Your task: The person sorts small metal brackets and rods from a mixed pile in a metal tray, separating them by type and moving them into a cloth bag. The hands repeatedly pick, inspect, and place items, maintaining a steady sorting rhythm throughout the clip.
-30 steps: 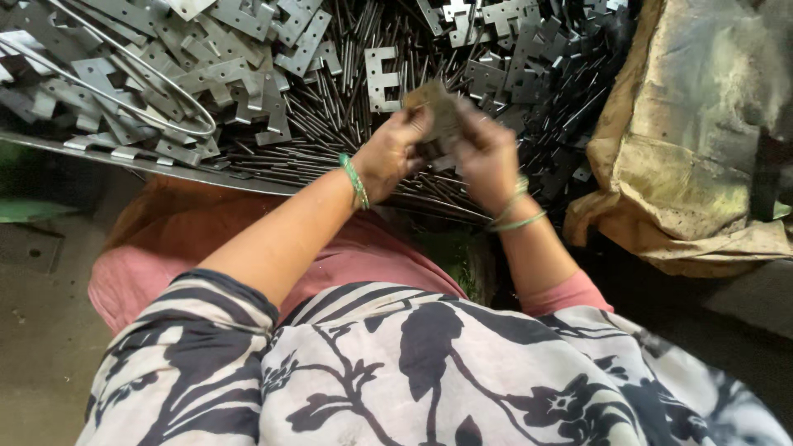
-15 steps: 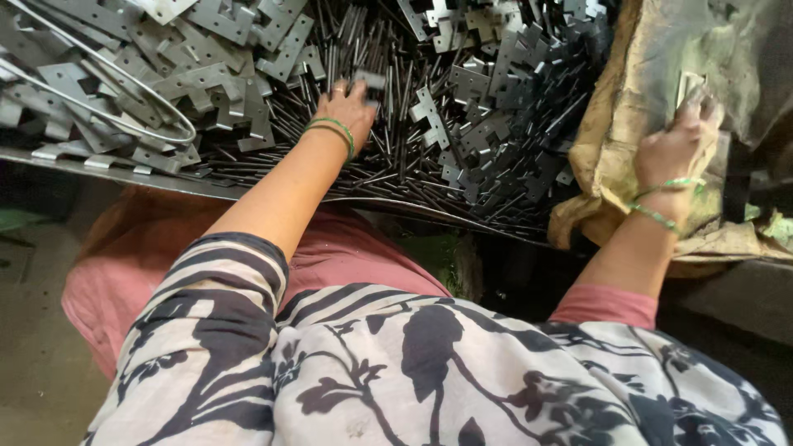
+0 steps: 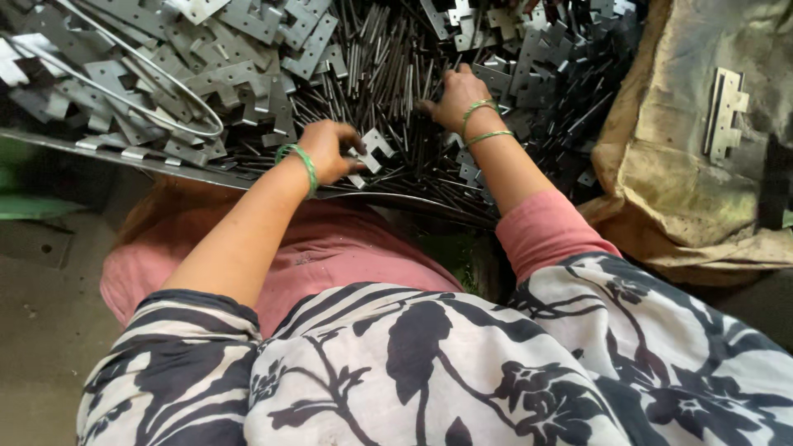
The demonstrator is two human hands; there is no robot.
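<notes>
Nearest us, our left hand [image 3: 326, 153] has come back from the pile's middle and now closes on a notched metal plate [image 3: 373, 149] at the tray's near edge [image 3: 124, 157]. Our right hand [image 3: 454, 95] has left the sack [image 3: 702, 165], where an assembled hinge [image 3: 725, 111] now lies, and presses curled fingers among the thin steel pins [image 3: 388, 83]; whether it grips one, we cannot tell. Beyond, heaped plates [image 3: 248, 49] and a wire loop [image 3: 140, 91] crowd the pile.

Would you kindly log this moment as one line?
left hand: grips notched metal plate | right hand: on thin metal pins
</notes>
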